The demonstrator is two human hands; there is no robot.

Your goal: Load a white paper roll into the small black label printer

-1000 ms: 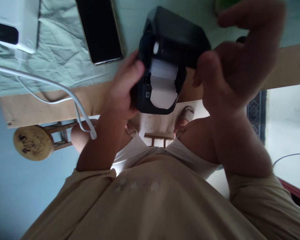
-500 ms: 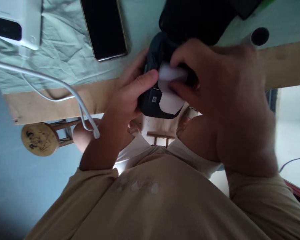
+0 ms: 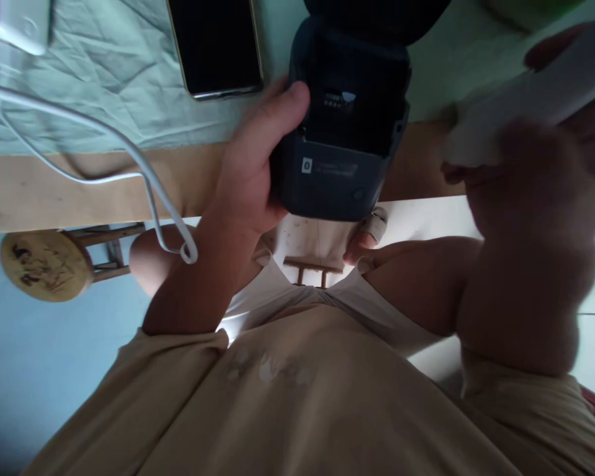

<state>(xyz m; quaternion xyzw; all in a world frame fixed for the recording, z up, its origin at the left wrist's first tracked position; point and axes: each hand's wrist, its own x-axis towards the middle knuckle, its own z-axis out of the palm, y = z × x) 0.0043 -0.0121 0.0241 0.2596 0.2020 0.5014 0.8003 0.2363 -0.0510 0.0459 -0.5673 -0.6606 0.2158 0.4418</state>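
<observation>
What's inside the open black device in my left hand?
Inside the black device, small pale markings show, too blurred to read. Shadow hides deeper corners of the compartment, and your left hand covers part of its edge.

Matt dark plastic device (image 3: 327, 188), smooth white paper roll (image 3: 515, 109), glossy black phone screen (image 3: 218, 43), wrinkled green cloth (image 3: 123, 73), wooden table edge (image 3: 178, 182)
</observation>
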